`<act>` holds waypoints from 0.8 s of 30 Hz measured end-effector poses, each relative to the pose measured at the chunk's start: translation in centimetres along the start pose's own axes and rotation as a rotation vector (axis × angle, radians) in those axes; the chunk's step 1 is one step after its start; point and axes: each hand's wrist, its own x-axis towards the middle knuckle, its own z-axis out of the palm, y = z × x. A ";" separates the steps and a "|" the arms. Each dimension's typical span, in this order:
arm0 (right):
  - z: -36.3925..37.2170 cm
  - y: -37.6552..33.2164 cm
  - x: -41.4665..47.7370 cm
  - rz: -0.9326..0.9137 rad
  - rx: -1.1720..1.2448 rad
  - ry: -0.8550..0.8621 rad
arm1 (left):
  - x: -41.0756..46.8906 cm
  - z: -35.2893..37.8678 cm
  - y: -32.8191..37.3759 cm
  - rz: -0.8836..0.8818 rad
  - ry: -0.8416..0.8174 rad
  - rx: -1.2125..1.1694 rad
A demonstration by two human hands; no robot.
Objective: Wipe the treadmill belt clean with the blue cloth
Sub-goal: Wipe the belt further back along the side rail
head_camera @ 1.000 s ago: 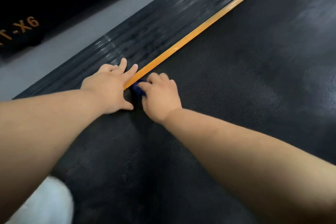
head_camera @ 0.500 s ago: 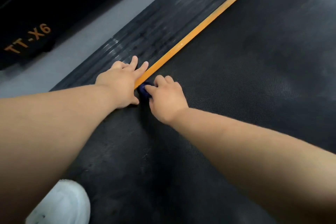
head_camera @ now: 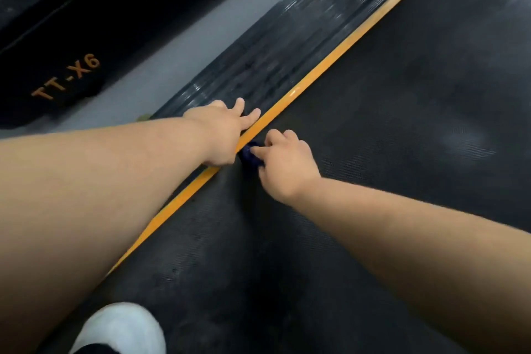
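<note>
The black textured treadmill belt (head_camera: 402, 123) fills the right and lower part of the head view. My right hand (head_camera: 287, 164) grips a small bunched blue cloth (head_camera: 251, 155) and holds it on the belt beside the orange stripe (head_camera: 324, 66). Most of the cloth is hidden under the fingers. My left hand (head_camera: 224, 129) rests flat, with straight fingers lying on the ribbed black side rail (head_camera: 287, 46) and across the orange stripe, just left of the cloth.
Grey floor (head_camera: 201, 29) runs left of the rail. Beyond it stands another black machine (head_camera: 66, 37) marked TT-X6 in orange. A white shoe (head_camera: 120, 327) stands on the belt at the bottom left.
Both hands and the cloth have shifted along the orange stripe toward the belt's far end. The view has moved with them, showing more of the shoe and the TT-X6 lettering.
</note>
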 end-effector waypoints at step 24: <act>0.7 -1.1 -2.4 0.360 0.196 0.152 | 0.5 2.4 -1.6 0.198 0.392 0.160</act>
